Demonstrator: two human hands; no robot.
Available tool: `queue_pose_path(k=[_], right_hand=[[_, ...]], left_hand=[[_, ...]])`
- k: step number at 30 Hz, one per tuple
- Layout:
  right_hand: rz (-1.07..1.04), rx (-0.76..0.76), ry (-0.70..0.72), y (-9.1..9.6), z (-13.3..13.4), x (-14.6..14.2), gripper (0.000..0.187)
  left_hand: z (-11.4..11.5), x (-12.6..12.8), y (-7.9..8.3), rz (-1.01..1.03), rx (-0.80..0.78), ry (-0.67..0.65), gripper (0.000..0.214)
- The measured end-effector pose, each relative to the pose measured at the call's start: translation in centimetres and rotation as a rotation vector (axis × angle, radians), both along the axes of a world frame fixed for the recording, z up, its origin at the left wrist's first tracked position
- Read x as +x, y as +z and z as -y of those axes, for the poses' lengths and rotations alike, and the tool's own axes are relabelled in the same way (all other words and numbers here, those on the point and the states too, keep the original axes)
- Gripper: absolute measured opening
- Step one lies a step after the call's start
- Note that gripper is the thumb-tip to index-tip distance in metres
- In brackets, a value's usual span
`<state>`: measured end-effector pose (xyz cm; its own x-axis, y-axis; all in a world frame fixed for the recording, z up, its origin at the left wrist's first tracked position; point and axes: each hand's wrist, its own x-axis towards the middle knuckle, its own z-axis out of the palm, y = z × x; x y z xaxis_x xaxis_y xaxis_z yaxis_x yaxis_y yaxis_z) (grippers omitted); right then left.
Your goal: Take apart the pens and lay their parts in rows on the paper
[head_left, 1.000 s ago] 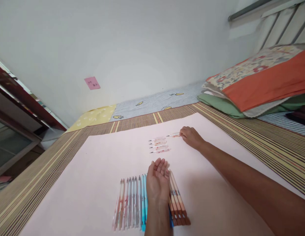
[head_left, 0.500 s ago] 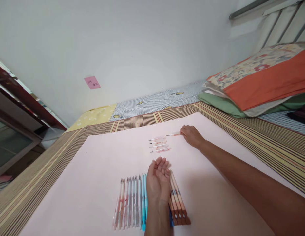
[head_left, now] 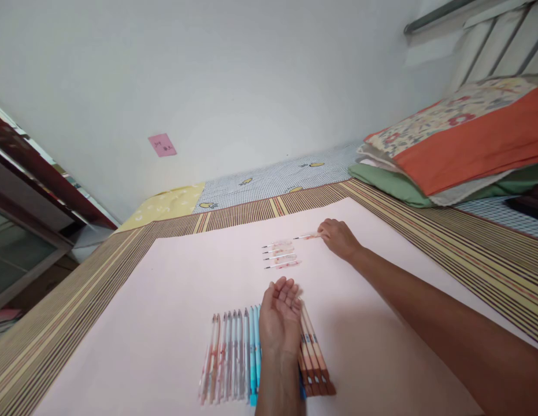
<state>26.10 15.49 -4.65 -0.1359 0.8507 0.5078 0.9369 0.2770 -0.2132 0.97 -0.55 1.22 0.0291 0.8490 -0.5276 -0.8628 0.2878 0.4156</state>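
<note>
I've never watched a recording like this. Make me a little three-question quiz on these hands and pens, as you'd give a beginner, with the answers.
1. True or false: the left hand is turned palm down.
2. Choose one. The fingers of the right hand are at: A) a pillow; B) the pink wall note; C) the end of a dark-tipped pen refill.
3. Fill in the blank: the pens right beside the left hand, on its thumb side, are light ____.

Key: 1. False, the palm faces up. 2. C. 3. blue.
</note>
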Motion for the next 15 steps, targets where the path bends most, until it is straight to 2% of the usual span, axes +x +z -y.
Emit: queue_pose_path(k=[7, 15], right_hand=[[-0.269, -0.047, -0.130, -0.91, 0.14, 0.78, 0.013], [-0.255, -0.068, -0.128, -0.77, 0.09, 0.05, 0.007]], left_hand=[[-0.02, 0.03, -0.17, 0.006, 0.008, -0.002, 0.020], [0.02, 0.01, -0.23, -0.003, 0.002, -0.001, 0.018]])
